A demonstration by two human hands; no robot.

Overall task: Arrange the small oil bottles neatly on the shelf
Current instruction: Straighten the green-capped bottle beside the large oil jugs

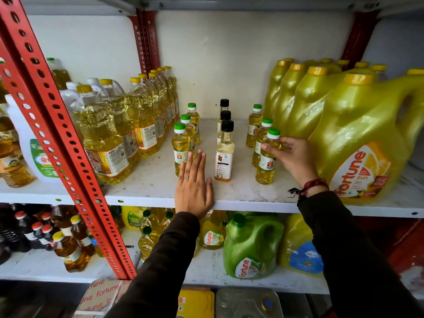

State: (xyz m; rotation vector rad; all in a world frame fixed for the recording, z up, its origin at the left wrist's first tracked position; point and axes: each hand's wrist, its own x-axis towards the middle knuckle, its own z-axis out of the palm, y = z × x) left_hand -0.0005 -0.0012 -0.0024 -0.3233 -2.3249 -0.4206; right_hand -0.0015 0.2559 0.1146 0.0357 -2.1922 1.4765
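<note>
My right hand point(292, 154) has its fingers point(271, 149) curled around the shoulder of the front green-capped small oil bottle point(267, 157) in the right-hand row, thumb side toward me, bottle upright on the white shelf point(146, 180). My left hand point(193, 187) lies flat, fingers straight and together, palm down on the shelf's front edge, gripping nothing; its fingertips point(190, 154) touch or sit just in front of the front bottle of the left green-capped row point(181, 145), can't tell which. There's a ring on one left finger and a red thread band point(313, 184) on my right wrist, dark sleeves on both arms. Small bottles stand in three lines running front to back: three green-capped on the left, three black-capped pale bottles point(224, 152) in the middle, three green-capped on the right point(258, 131). The middle line is well apart from both side lines. Just right of my right hand is a row of big yellow Fortune jugs point(358, 152), the front one touching or nearly touching my wrist. Left of the small bottles stand clear tall oil bottles with yellow caps point(103, 134), next to a red perforated upright point(57, 125). The lower shelf holds a green Fortune jug point(250, 246) and more bottles.
</note>
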